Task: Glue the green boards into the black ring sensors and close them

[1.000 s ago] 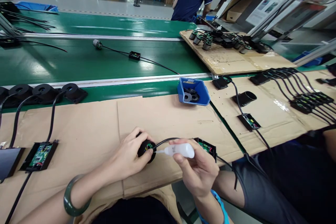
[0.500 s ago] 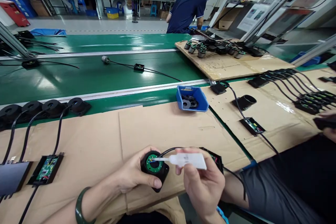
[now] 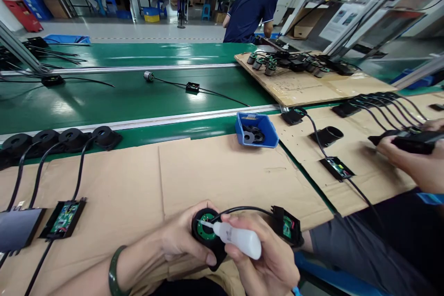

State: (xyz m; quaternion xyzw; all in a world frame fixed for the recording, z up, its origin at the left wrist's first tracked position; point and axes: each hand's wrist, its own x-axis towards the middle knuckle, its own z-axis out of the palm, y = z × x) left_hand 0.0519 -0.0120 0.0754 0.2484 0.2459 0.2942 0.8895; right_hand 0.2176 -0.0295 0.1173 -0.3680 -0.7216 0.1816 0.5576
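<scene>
My left hand is closed around a black round housing with a green ring-shaped circuit board inside it. In my right hand is a white squeeze bottle with a thin nozzle, gripped between thumb and fingers. The nozzle tip lies over the green board; whether it touches I cannot tell. A black cable runs from the housing to a black box with an exposed circuit board, to the right of my right hand.
A blue bin of dark rings and washers stands ahead. At left are several round black housings and an open circuit box. On the right, a co-worker's hands hold a black part. Behind runs a green conveyor.
The bottle has tilted, its rear end dropping toward me, and the nozzle has shifted across the board. The housing has moved slightly right and down. The co-worker's hands have come further into view.
</scene>
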